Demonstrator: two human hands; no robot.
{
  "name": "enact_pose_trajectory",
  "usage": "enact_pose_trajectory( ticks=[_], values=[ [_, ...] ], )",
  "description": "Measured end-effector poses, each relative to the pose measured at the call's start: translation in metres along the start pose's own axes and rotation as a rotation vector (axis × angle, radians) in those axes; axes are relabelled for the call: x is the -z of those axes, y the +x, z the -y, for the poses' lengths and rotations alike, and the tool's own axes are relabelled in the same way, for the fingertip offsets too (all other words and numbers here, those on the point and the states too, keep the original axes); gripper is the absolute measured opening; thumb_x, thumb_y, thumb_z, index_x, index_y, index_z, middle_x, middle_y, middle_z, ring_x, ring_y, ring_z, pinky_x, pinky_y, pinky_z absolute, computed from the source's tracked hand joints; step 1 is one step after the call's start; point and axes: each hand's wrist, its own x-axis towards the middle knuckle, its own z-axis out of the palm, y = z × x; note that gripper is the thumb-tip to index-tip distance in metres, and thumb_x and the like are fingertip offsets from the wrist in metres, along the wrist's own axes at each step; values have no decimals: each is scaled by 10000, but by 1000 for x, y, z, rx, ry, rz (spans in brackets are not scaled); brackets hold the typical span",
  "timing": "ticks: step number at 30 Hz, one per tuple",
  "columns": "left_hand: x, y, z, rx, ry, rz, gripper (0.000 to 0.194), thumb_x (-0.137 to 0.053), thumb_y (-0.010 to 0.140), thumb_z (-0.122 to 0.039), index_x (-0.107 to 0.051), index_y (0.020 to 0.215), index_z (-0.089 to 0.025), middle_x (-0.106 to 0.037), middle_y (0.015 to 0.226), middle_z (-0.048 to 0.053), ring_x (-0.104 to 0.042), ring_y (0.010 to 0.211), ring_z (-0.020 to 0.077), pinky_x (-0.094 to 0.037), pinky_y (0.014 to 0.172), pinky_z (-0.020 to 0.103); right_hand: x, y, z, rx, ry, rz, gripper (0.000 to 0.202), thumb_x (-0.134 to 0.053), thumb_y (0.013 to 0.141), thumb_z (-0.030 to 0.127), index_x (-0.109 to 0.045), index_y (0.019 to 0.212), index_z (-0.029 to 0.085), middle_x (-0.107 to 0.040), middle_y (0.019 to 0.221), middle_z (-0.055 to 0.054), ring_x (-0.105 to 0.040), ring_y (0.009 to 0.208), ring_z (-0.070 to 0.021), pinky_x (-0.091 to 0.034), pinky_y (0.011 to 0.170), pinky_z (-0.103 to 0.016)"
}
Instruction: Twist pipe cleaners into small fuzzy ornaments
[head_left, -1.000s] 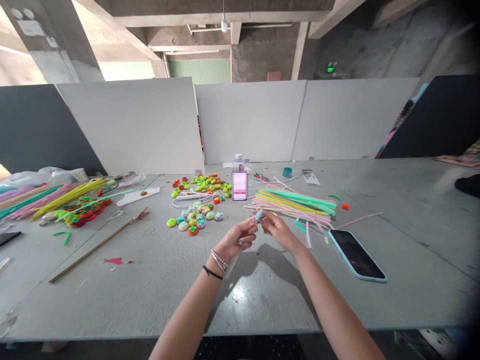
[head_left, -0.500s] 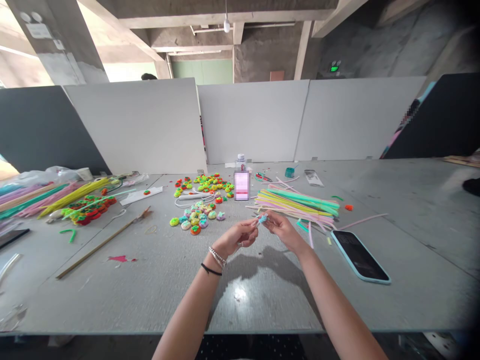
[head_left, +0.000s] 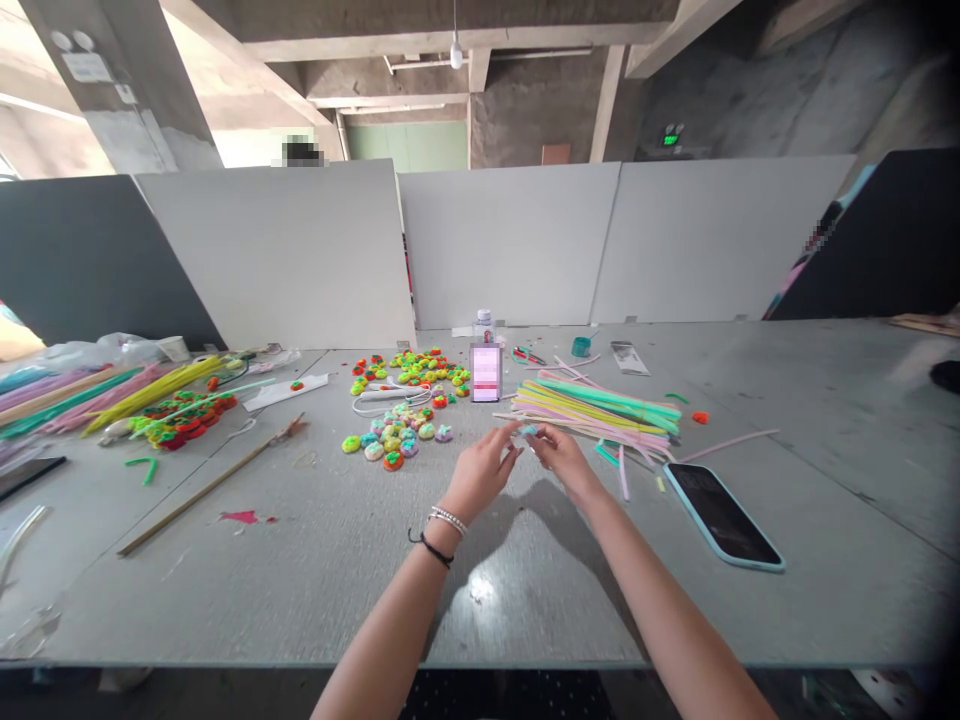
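Observation:
A small light-blue fuzzy piece [head_left: 529, 431], apparently twisted pipe cleaner, is held just above the table in front of me. My right hand [head_left: 564, 462] pinches it between thumb and fingertips, which hide part of it. Close by on the left is my left hand [head_left: 484, 470], its thumb apart from its stretched fingers, the fingertips at the edge of the piece. Whether they touch it I cannot tell. Finished-looking pastel pieces [head_left: 390, 435] lie in a pile to the left. Behind my right hand rests a bundle of coloured pipe cleaners [head_left: 600, 410].
A blue-cased phone [head_left: 724, 515] lies at right. A lit screen [head_left: 486, 373] stands upright before a bottle [head_left: 484, 325]. Red and green pieces [head_left: 420, 368], a wooden stick [head_left: 214, 487] and more pipe cleaners [head_left: 150, 395] lie leftward. White partitions [head_left: 510, 245] line the back.
My left hand has loosened its pinch, with fingers stretching forward and thumb moving apart. My right hand keeps the blue piece in nearly the same place.

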Motion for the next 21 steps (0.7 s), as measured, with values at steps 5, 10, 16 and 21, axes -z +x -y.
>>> enact_pose_trajectory(
  ticks=[5,10,16,21],
  values=[
    [-6,-4,3,-37,363,41,413,-337,939,-239,-418,1342,-282,-618,974,54,-603,779,147,-422,641,221,-4,0,-5,-49,26,-19,405,-663,667,565,-525,703,186,-416,569,57,-345,477,-79,-271,459,-223],
    [-8,-1,9,-27,229,-32,435,-377,896,-148,-471,1305,-260,-623,877,29,-586,770,138,-427,698,224,-3,-1,-4,-37,11,21,394,-661,684,528,-619,834,167,-559,688,0,-435,522,-94,-323,491,-234],
    [-9,2,9,5,26,-115,380,-369,903,-192,-548,1238,-204,-624,797,28,-554,724,130,-406,692,218,-2,0,-6,-60,-5,16,371,-684,675,480,-667,883,173,-622,759,-26,-483,579,-109,-345,523,-240],
    [-12,3,10,85,-131,-158,375,-377,907,-262,-574,1217,-190,-573,693,3,-496,613,103,-382,624,200,-4,0,-3,-47,25,28,350,-688,664,479,-666,820,166,-588,665,-5,-424,525,-95,-324,499,-240]
  ],
)
